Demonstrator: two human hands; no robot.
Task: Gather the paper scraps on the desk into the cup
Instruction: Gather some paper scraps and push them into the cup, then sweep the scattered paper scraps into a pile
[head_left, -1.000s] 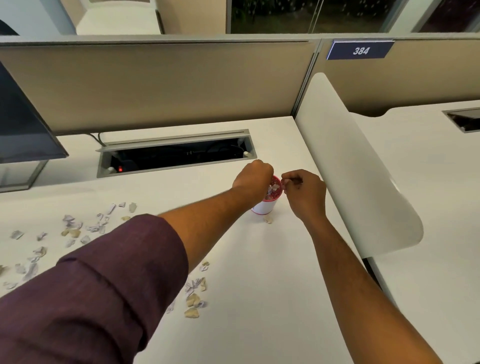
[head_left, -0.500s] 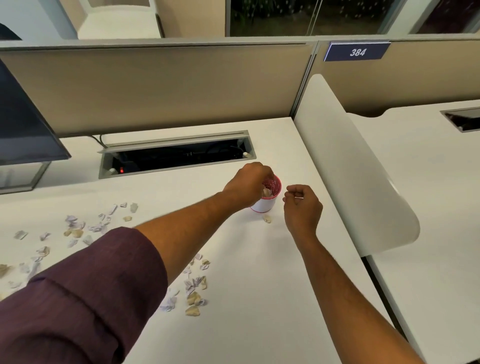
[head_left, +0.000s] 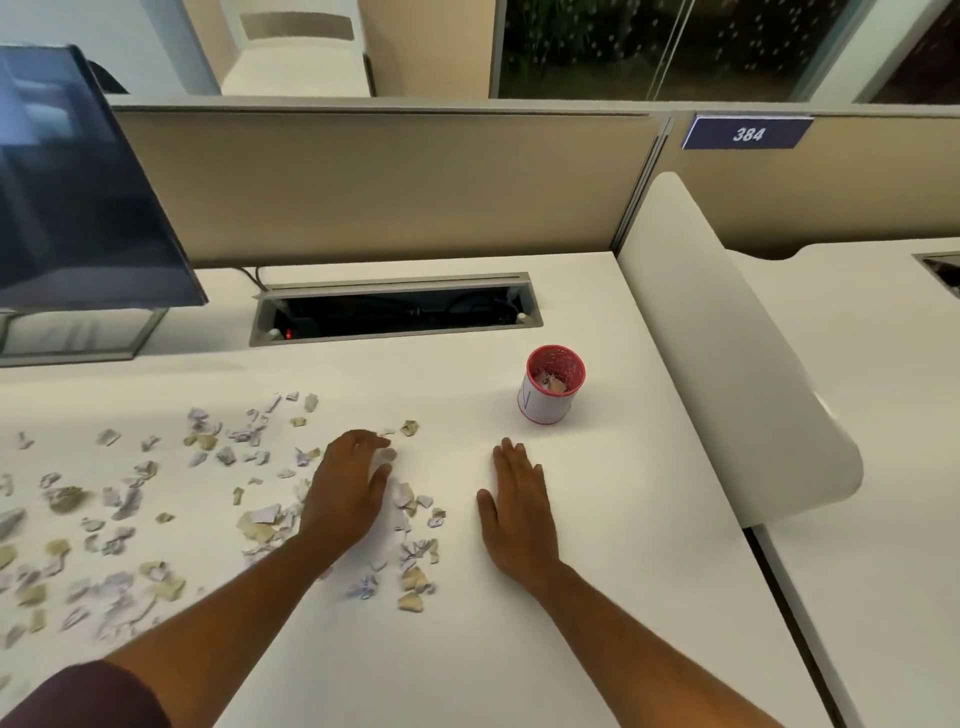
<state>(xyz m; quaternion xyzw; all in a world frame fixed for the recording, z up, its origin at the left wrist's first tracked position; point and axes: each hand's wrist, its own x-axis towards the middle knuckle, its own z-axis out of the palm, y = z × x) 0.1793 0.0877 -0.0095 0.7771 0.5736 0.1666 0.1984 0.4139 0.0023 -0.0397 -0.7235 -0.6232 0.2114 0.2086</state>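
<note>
Resting on the white tabletop, both hands lie palm-down with nothing held. The left hand is spread with its fingers slightly bent, set in among the nearest paper scraps, which lie touching it and just beside it from its 3 o'clock round to its 5 o'clock. The right hand lies flat on bare surface, fingers straight and close together, apart from any scrap; that cluster lies at its 9 o'clock, between the two hands. A far wider scatter of scraps runs off toward the left hand's 9 o'clock, thinning toward the tabletop's left edge. Farther off, the red-rimmed cup stands upright at the right hand's 1 o'clock and the left hand's 2 o'clock, some scraps already inside. By this layout the left hand is nearer the scraps, the right hand nearer the cup, and most of the gathering appears undone.
</note>
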